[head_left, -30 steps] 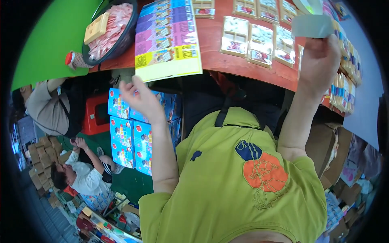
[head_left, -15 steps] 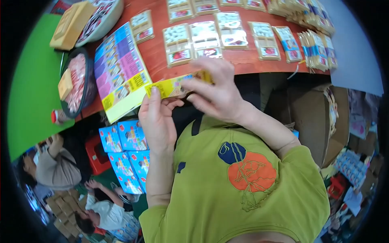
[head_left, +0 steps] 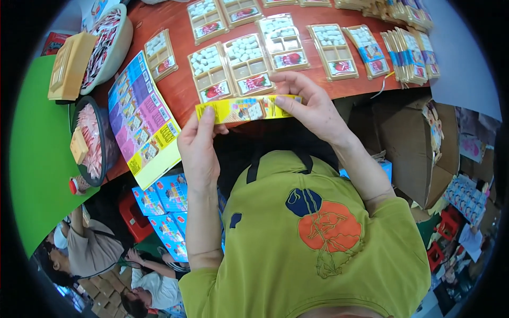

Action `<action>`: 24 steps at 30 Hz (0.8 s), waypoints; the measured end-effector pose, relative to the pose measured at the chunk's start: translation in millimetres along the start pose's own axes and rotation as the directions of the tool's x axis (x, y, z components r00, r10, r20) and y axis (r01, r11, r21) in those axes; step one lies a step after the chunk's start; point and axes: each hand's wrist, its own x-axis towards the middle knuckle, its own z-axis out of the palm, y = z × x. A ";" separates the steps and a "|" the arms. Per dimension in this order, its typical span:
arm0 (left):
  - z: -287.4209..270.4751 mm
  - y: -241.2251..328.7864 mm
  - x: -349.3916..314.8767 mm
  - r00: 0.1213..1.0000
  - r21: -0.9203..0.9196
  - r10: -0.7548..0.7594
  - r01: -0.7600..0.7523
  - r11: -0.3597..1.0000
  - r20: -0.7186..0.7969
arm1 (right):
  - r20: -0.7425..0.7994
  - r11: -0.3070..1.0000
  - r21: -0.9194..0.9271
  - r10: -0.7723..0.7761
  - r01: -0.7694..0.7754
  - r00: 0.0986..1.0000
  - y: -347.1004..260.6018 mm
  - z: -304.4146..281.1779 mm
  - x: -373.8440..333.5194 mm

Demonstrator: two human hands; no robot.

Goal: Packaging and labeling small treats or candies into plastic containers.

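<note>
A long yellow printed paper strip [head_left: 241, 110] is stretched between my two hands above the table's front edge. My left hand [head_left: 200, 143] pinches its left end, thumb on top. The right end sits between the thumb and fingers of my right hand [head_left: 313, 106]. Just beyond the strip lie clear-covered trays [head_left: 248, 66] with white pieces and a strawberry picture in their compartments. On the left, a stack of colourful printed sheets [head_left: 140, 119] lies at an angle, with a yellow band at its near end.
At right, several trays wrapped in blue bands [head_left: 405, 55] stand stacked together. A dark basket [head_left: 106, 140] of pink sticks and a pale bowl [head_left: 119, 45] of wrapped pieces are at left. Blue boxes [head_left: 168, 212] and two seated people are below; a cardboard box [head_left: 408, 143] is at right.
My right hand has moved right and now grips the strip's end, where it was blurred before. The strip is now flatter and more level. The whole view has shifted slightly.
</note>
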 end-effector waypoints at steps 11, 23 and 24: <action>-25.7 35.9 32.5 0.943 0.010 0.119 -0.121 0.993 -0.312 | -0.006 0.981 -0.160 -0.108 0.105 0.994 -12.4 57.4 79.0; -25.8 21.8 71.9 0.958 0.032 0.093 -0.088 0.996 -0.272 | -0.074 0.827 -0.487 -0.358 0.279 0.931 6.9 63.7 107.7; -24.8 19.8 72.9 0.964 0.020 0.089 -0.086 0.996 -0.251 | -0.073 0.793 -0.530 -0.394 0.299 0.916 6.3 62.0 107.2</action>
